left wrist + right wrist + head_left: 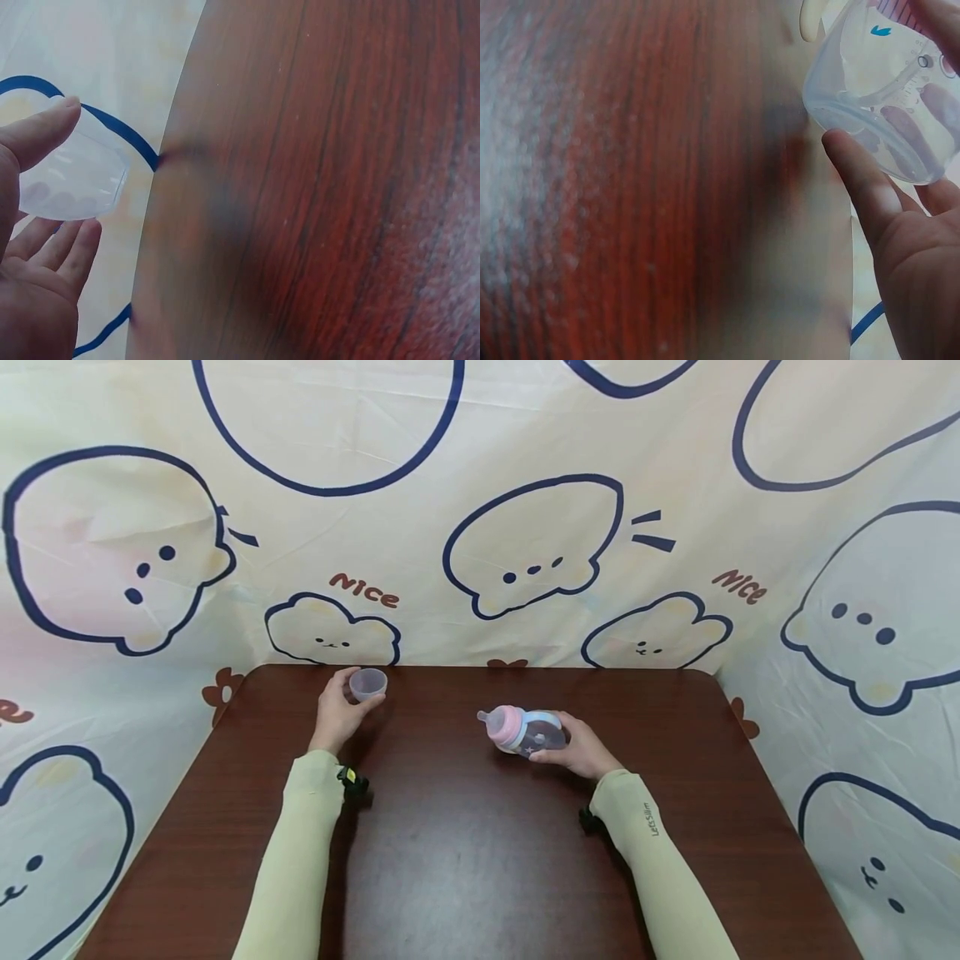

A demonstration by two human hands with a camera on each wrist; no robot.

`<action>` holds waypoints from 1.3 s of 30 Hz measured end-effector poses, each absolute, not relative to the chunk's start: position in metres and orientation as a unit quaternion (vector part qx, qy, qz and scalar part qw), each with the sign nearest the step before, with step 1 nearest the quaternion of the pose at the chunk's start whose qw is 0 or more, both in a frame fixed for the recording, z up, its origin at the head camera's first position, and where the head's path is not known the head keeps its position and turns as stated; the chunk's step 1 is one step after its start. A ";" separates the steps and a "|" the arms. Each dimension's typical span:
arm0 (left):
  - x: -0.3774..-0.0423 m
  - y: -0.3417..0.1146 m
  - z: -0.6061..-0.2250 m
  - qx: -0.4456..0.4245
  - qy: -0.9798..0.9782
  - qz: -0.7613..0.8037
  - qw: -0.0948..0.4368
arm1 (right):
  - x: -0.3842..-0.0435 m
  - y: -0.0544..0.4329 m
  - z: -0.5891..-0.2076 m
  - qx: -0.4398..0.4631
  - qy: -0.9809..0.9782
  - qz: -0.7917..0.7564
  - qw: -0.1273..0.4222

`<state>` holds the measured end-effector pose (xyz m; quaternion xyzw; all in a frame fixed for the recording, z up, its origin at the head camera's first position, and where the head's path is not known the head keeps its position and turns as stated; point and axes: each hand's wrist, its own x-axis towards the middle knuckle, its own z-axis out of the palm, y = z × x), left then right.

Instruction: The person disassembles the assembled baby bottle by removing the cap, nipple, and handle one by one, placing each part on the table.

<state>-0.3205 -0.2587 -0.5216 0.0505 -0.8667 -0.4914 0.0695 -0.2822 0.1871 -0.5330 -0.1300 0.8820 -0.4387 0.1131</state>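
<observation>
My left hand (335, 717) holds a clear plastic cap (368, 683), shaped like a small cup, near the far left edge of the table. In the left wrist view the thumb is on one side of the cap (79, 176) and the other fingers on the opposite side. To the right, a baby bottle (542, 735) lies nearly sideways in my right hand (588, 750), its clear teat and pink collar pointing left. It has a light blue handle. The right wrist view shows the bottle's clear base (877, 139) between thumb and fingers; its teat is out of frame.
Both hands are over a dark brown wooden table (465, 843). Cream cloth (420, 552) with blue-outlined cartoon animals hangs behind the far edge and along both sides. Dark wrist cameras sit on both wrists, by the pale green sleeves (296, 852).
</observation>
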 end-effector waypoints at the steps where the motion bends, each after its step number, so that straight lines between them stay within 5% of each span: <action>1: -0.321 -0.259 -0.521 0.052 -0.866 -0.493 0.069 | -0.283 0.187 -0.533 -0.131 0.881 -0.439 0.113; 39: -0.312 -0.265 -0.533 0.068 -0.871 -0.485 0.044 | -0.281 0.187 -0.534 -0.114 0.883 -0.440 0.120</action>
